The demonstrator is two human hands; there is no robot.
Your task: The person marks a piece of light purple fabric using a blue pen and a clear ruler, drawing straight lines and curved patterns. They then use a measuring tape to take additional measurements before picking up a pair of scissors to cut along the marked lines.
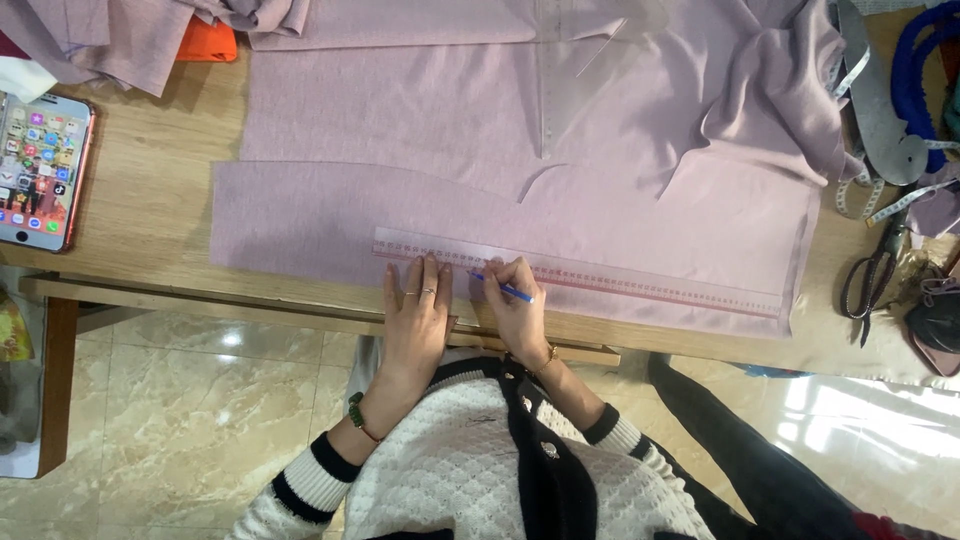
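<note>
Fingers of our left hand [415,310] lie spread flat on the clear ruler [580,278]; our right hand [515,305] pinches a blue pen [503,288] at its edge — the ruler's long axis runs rightward across the mauve fabric [300,220].

Counts:
- hands: 2, left hand [417,318] and right hand [517,305]
- blue pen [503,288]: 1
- clear straight ruler [640,285]: 1, near edge
- second clear ruler [560,75]: 1, far centre
- phone [40,170]: 1, far left
- scissors [872,280]: 1 pair, right
- tape measure [880,205]: 1, right
- grey curve template [880,110]: 1, far right
- mauve fabric [420,130]: several pieces, overlapping, exact number unclear
- orange item [207,42]: 1, far left, mostly hidden
- bench [140,200]: 1
</note>
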